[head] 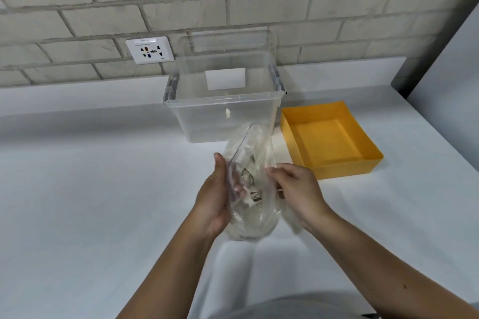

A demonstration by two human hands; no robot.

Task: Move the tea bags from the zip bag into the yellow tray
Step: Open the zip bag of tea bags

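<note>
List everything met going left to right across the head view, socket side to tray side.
wall socket → left hand → zip bag → right hand → yellow tray. The clear bin spans the middle behind the bag and hands, so it is left out.

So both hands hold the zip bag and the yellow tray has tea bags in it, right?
No: the head view shows the yellow tray empty; the tea bags are inside the zip bag, held by left hand and right hand.
</note>
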